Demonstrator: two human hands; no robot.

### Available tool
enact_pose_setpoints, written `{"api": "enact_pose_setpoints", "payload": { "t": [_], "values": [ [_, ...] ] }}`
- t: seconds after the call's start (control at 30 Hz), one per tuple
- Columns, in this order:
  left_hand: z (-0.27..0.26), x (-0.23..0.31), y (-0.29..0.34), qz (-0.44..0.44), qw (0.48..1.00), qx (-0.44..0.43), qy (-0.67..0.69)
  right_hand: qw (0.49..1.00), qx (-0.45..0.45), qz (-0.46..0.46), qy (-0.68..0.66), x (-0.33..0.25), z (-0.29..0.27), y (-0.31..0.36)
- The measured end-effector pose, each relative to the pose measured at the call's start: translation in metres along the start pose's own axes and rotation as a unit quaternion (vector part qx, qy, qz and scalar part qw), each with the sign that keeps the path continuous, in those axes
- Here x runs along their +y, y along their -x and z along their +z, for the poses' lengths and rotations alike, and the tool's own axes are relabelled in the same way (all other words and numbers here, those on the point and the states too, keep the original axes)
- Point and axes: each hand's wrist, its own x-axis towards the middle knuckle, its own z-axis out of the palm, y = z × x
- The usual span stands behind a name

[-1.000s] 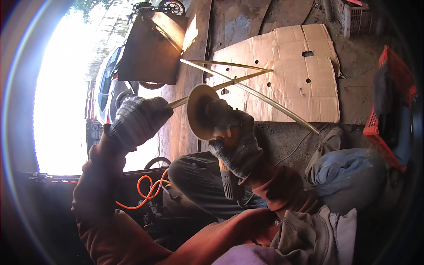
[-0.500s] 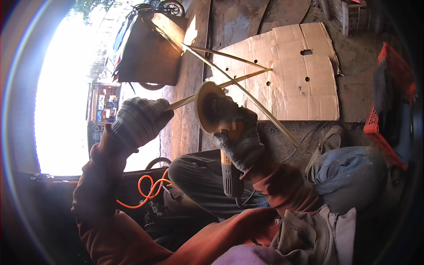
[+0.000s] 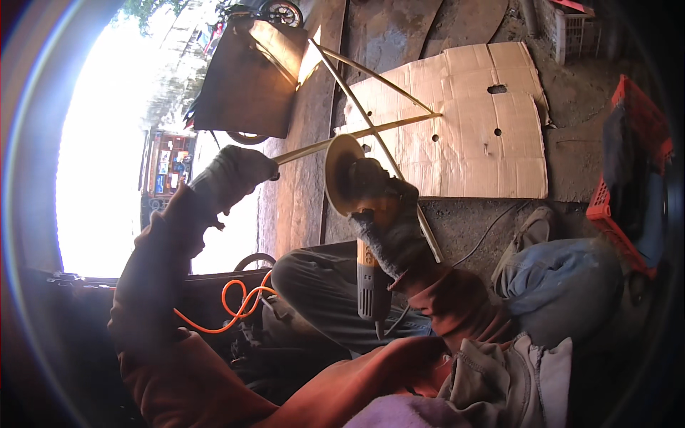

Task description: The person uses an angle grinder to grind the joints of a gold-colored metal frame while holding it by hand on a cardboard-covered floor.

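Note:
In a grey knit glove, my left hand [image 3: 239, 175] is closed round the end of a thin brass-coloured metal frame [image 3: 364, 133], whose bars cross and meet in angled corners. My right hand [image 3: 389, 239], gloved as well, grips a yellow and dark angle grinder [image 3: 367, 278] held upright, its body pointing down. The grinder's round tan disc [image 3: 340, 175] stands up against or just beside the bar, a short way right of my left hand; contact between them cannot be made out. One long bar passes behind my right hand and forearm.
Flattened cardboard [image 3: 492, 164] lies on the floor beyond the frame. A red crate [image 3: 606, 200] with dark items stands at the right, a pale crate [image 3: 578, 36] at the back. An orange hose [image 3: 235, 324] curls near my knee. A dark panel [image 3: 246, 85] stands before a motorbike.
The metal frame has turned and shifted, its far corner moving right and its long bar swinging toward my right forearm. The grinder has moved slightly right; my left hand has tilted.

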Motion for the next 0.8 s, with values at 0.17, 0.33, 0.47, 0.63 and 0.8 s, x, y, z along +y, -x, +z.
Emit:
{"api": "enact_pose_setpoints", "payload": {
  "t": [0.17,0.33,0.47,0.63,0.8],
  "values": [
    [0.030,-0.019,0.007,0.286,0.917,0.150,-0.234,0.998,-0.035,-0.005,-0.056,-0.022,0.010,-0.001],
    [0.038,-0.016,0.004,0.245,0.936,0.170,-0.188,0.998,-0.027,-0.044,0.034,-0.019,0.002,0.004],
    [0.032,-0.008,0.008,0.226,0.946,0.173,-0.155,0.988,0.072,0.088,-0.103,0.003,0.005,0.004],
    [0.019,0.010,0.017,0.200,0.958,0.162,-0.127,0.984,0.084,0.104,-0.117,0.012,-0.002,-0.008],
    [0.019,0.018,0.015,0.174,0.960,0.215,-0.039,0.997,-0.064,0.026,-0.034,-0.011,-0.002,-0.005]
  ]
}}
